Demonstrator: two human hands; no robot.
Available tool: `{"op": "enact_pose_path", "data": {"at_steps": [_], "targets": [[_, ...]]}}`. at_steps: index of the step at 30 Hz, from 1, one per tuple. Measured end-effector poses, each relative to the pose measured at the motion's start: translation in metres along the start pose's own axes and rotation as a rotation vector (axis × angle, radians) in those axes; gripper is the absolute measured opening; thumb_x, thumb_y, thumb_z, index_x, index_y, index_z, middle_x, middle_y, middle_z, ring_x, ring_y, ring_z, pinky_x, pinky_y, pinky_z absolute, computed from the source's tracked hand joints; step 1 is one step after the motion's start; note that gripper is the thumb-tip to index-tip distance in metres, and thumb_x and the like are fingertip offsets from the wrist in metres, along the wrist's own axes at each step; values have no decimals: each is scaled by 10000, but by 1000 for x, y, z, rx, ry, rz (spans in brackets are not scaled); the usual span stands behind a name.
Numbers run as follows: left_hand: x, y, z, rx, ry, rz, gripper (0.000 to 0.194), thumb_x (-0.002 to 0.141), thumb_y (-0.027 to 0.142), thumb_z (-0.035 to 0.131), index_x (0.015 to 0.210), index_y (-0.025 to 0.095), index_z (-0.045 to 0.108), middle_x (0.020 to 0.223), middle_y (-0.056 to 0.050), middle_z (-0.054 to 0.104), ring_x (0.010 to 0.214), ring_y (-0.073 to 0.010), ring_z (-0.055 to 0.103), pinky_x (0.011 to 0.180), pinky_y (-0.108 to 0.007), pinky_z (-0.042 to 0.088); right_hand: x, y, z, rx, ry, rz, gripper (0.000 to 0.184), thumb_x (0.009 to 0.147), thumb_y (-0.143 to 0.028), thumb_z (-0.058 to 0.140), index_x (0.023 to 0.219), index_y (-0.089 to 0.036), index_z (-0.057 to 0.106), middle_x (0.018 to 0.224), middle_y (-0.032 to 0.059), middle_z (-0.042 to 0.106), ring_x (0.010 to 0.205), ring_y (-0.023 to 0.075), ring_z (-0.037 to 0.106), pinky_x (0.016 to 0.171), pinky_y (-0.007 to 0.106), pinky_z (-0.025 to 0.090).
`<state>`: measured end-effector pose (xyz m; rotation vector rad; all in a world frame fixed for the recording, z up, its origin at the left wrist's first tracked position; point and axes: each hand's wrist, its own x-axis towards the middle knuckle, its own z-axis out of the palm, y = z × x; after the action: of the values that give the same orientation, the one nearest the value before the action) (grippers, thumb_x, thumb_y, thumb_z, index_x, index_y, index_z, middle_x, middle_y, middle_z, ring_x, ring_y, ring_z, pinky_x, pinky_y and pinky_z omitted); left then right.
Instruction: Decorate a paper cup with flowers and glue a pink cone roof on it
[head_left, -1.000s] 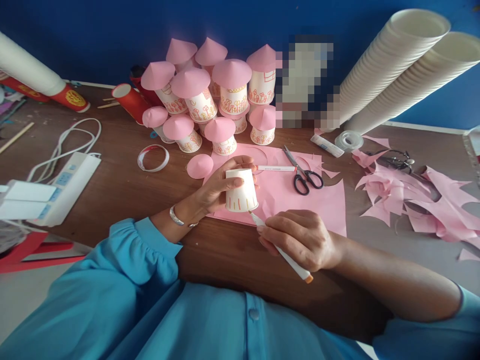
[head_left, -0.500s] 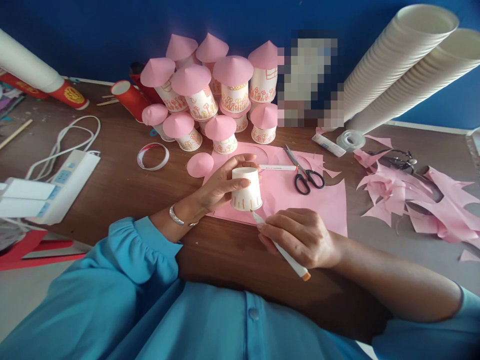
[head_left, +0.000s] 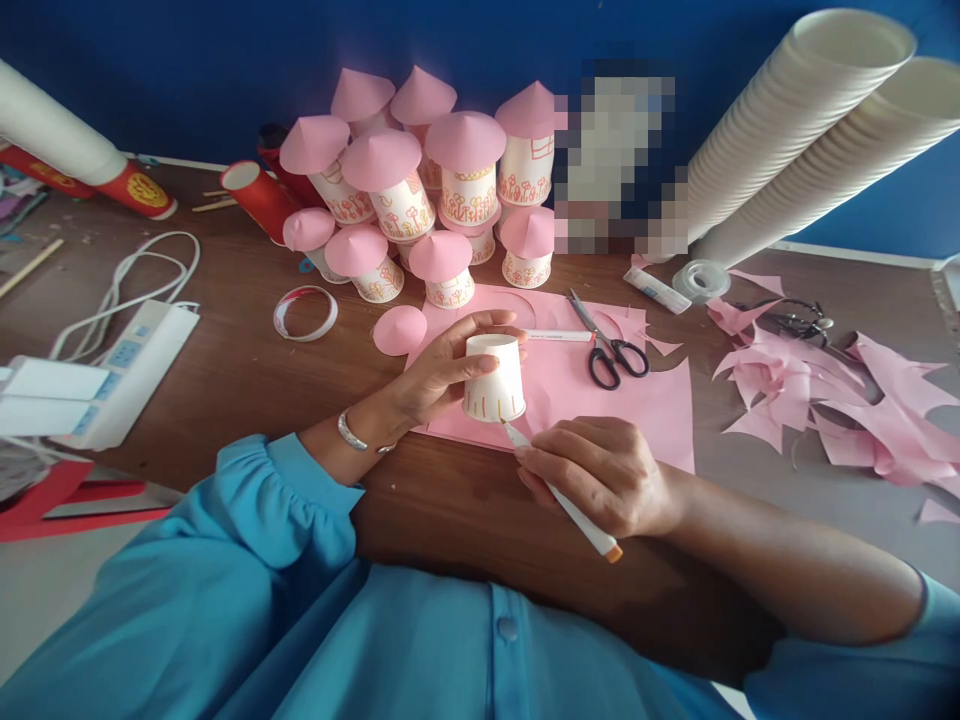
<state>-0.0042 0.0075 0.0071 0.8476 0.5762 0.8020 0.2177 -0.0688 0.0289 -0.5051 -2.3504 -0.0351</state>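
Note:
My left hand (head_left: 450, 368) is closed around a white paper cup (head_left: 493, 376), held upside down with its rim at the bottom. Short orange and yellow strokes line the cup near that rim. In my right hand (head_left: 596, 475) is a white marker (head_left: 581, 522) with an orange end cap; its tip is at the cup's rim. Beneath and behind the cup lies pink paper (head_left: 622, 420). On the paper rest black-handled scissors (head_left: 616, 355) and a second white marker (head_left: 559, 336). A small pink paper cone (head_left: 400, 330) lies left of the cup.
Decorated cups with pink cone roofs (head_left: 382, 160) stand stacked at the back. Two tall cup stacks (head_left: 795, 130) lean at right, near a tape roll (head_left: 701, 281) and pink scraps (head_left: 787, 380). At left are a tape ring (head_left: 306, 314) and a power strip (head_left: 139, 365).
The cup and my left fingers have shifted very slightly to the right. My right hand and the marker have hardly moved.

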Motion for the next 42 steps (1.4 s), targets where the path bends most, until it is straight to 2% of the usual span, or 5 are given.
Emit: {"op": "enact_pose_path", "data": {"at_steps": [12, 23, 31, 37, 42], "targets": [[0, -3, -1, 75, -14, 10, 555, 767, 322, 861, 1269, 253, 634, 1325, -99, 647, 1119, -242, 649, 826, -306, 562, 3, 0, -1, 0, -2, 4, 112, 909, -117, 683, 996, -109, 613, 699, -2, 650, 575, 126, 590, 474, 280, 480], [0, -2, -1, 83, -21, 17, 567, 786, 354, 849, 1287, 244, 609, 1345, -114, 656, 1149, -260, 662, 879, -343, 562, 2, 0, -2, -2, 4, 11, 129, 909, -134, 682, 1016, -128, 609, 723, -2, 649, 588, 124, 594, 481, 277, 476], [-4, 0, -1, 361, 28, 331, 635, 756, 256, 874, 1315, 281, 574, 1298, -70, 648, 1214, -255, 634, 1017, -397, 530, 4, 2, -4, -40, 29, -25, 134, 913, -142, 690, 1023, -155, 614, 765, -3, 661, 618, 117, 609, 505, 262, 504], [-5, -3, -2, 635, -92, 369, 804, 695, 246, 913, 1400, 273, 526, 1359, -123, 617, 1310, -315, 576, 1095, -466, 484, 1, 4, -3, -36, 56, -56, 148, 904, -137, 702, 1024, -103, 623, 765, 22, 662, 601, 129, 601, 495, 278, 488], [-5, -1, -6, 610, -166, 366, 801, 713, 336, 908, 1417, 313, 528, 1386, -104, 596, 1356, -320, 542, 1169, -508, 417, -7, 17, -4, -94, 129, 59, 221, 939, -200, 683, 1138, -146, 603, 865, 46, 655, 686, 155, 624, 546, 276, 492]]}}
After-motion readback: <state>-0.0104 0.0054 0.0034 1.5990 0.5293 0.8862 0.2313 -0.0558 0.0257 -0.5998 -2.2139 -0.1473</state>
